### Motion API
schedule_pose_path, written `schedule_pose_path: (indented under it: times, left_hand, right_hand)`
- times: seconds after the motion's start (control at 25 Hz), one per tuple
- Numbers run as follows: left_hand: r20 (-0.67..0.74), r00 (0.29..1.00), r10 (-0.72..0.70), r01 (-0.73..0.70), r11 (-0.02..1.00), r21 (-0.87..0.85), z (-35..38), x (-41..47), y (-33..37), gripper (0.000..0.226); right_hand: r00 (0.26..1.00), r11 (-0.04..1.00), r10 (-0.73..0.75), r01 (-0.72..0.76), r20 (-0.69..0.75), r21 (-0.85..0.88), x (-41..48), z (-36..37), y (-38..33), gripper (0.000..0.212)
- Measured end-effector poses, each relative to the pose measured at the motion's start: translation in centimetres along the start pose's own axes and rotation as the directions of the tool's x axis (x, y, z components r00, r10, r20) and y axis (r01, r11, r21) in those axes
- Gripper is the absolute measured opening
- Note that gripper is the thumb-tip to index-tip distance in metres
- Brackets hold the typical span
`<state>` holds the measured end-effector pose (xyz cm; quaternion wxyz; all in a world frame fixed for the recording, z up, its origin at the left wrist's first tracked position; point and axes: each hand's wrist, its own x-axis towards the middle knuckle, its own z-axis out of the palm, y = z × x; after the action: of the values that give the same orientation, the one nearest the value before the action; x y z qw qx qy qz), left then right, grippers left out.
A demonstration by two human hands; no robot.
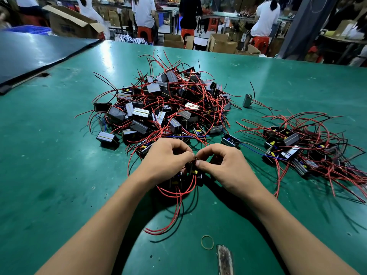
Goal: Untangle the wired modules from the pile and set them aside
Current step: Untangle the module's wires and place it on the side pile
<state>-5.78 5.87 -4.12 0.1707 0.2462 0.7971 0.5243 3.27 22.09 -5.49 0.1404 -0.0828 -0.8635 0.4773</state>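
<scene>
A big tangled pile of black box modules with red and black wires [168,104] lies in the middle of the green table [49,155]. Just in front of it my left hand [166,157] and my right hand [220,161] meet, both pinching a small black module with a yellow part [192,170]. Its red wires [174,205] loop down toward me over the table. More modules sit under my hands, partly hidden. A smaller heap of separated modules [301,149] lies to the right.
One lone module [247,100] stands between the two heaps. A rubber band [207,242] and a worn patch [224,259] lie near the table's front edge. A dark board [29,54] covers the far left. People, stools and cardboard boxes fill the background.
</scene>
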Motion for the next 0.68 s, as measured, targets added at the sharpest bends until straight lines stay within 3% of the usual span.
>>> schedule_pose_path:
  times: [0.48,0.68]
  left_hand:
    - [0.026,0.996,-0.080,0.082,0.992,-0.093,-0.34,0.43,-0.21,0.012]
    - [-0.038,0.998,-0.040,0.040,0.999,-0.005,-0.39,0.50,-0.27,0.009]
  right_hand:
    - [0.996,0.997,-0.072,0.070,-0.058,-0.042,-0.29,0.62,-0.22,0.010]
    - [0.997,0.999,-0.044,0.044,-0.061,-0.012,-0.29,0.79,-0.21,0.012]
